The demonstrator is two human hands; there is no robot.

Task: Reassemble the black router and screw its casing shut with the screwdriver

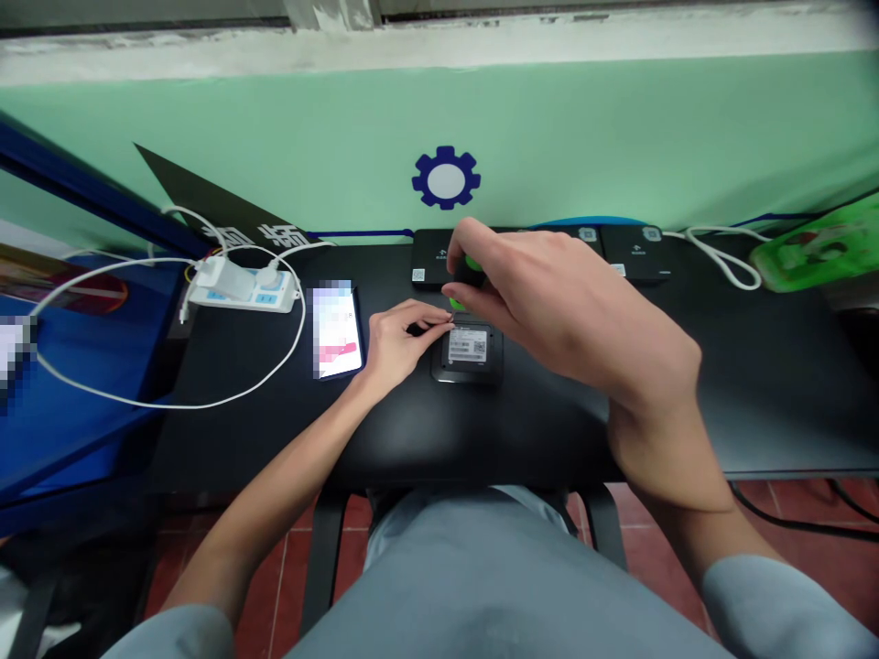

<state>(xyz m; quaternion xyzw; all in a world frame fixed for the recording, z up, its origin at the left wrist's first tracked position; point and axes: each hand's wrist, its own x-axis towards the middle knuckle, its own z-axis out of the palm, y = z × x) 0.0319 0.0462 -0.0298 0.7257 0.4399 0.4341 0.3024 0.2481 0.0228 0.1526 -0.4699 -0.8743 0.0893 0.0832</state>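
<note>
A small black square device point(443, 368) lies on the table with a white printed label point(468, 347) facing up. My right hand point(549, 297) is closed round a black-and-green handle point(470, 273), which looks like a screwdriver held upright over the device's far edge. Its tip is hidden. At the device's far left corner, my left hand point(405, 339) has thumb and forefinger pinched together close to the tool's lower end. Whatever sits between those fingertips is too small to make out.
Several flat black boxes point(638, 254) line the wall behind my right hand. Left of my left hand lies a lit phone point(338, 329). A white power strip point(267, 297) with plugs and a looping white cable point(206, 405) is farther left. A green plastic container point(817, 247) stands far right.
</note>
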